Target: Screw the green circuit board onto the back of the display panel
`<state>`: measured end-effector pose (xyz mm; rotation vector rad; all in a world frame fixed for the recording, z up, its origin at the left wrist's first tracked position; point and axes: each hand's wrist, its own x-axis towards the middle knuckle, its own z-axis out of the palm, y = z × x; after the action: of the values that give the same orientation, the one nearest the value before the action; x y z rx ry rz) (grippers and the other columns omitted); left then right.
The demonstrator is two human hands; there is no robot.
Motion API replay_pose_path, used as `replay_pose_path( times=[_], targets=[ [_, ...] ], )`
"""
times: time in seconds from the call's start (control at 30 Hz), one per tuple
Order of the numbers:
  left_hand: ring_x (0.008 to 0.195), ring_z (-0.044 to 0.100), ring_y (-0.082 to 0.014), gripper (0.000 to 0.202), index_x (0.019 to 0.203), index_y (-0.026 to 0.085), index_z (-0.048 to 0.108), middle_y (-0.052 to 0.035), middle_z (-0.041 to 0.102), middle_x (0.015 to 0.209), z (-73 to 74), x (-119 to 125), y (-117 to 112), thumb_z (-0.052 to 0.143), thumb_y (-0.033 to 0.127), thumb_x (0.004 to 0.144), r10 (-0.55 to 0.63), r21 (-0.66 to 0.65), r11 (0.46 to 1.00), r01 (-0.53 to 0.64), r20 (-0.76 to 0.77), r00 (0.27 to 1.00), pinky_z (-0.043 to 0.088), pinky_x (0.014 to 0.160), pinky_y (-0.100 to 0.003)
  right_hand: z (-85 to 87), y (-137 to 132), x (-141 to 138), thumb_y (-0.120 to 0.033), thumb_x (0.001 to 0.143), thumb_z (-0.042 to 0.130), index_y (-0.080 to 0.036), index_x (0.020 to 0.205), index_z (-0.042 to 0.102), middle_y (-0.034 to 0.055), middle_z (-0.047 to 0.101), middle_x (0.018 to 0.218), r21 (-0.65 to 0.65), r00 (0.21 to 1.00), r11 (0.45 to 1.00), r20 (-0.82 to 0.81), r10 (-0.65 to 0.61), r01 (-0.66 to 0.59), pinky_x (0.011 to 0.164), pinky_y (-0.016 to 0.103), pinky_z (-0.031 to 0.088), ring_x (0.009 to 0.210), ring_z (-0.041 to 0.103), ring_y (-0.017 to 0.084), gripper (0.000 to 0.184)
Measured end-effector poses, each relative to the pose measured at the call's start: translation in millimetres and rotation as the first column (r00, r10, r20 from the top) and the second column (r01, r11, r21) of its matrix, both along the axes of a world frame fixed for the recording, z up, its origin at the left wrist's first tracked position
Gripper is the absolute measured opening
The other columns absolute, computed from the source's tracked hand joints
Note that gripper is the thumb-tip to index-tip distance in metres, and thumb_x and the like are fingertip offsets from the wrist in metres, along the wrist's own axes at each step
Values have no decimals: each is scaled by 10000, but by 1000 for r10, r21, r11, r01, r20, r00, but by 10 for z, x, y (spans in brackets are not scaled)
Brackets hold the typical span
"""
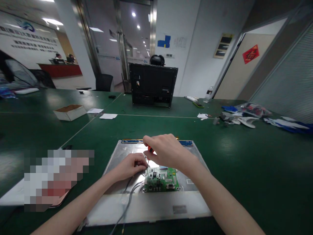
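A silver metal display panel [190, 199] lies back-up on the green table in front of me. A small green circuit board [162, 181] sits on its middle, with grey cables [129, 195] running off toward me. My right hand [168, 151] is closed round a screwdriver with an orange-red handle [150, 149], its shaft pointing down at the board's upper left corner. My left hand [130, 166] is pinched closed right beside the screwdriver's tip, at the board's left edge; what its fingers hold is hidden.
A black monitor housing [153, 85] stands upright across the table. A shallow white cardboard box [70, 112] and paper slips lie at the left. Plastic bags, white parts and blue items [244, 116] crowd the right. A blurred patch covers something at my near left.
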<state>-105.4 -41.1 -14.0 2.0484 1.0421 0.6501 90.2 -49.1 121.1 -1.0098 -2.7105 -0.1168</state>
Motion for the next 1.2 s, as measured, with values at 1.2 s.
replay_pose_path(
  times=[1.2],
  targets=[
    [689, 568, -141, 101, 819, 158, 680, -8, 654, 779, 46, 7, -34, 601, 128, 764, 23, -3, 1000, -23, -2, 1000, 425, 641, -232, 30, -30, -3, -364, 876, 524, -208, 877, 555, 14, 676, 777, -16, 1000, 1000, 10, -1, 2, 505, 286, 156, 619, 537, 123, 159]
  ],
)
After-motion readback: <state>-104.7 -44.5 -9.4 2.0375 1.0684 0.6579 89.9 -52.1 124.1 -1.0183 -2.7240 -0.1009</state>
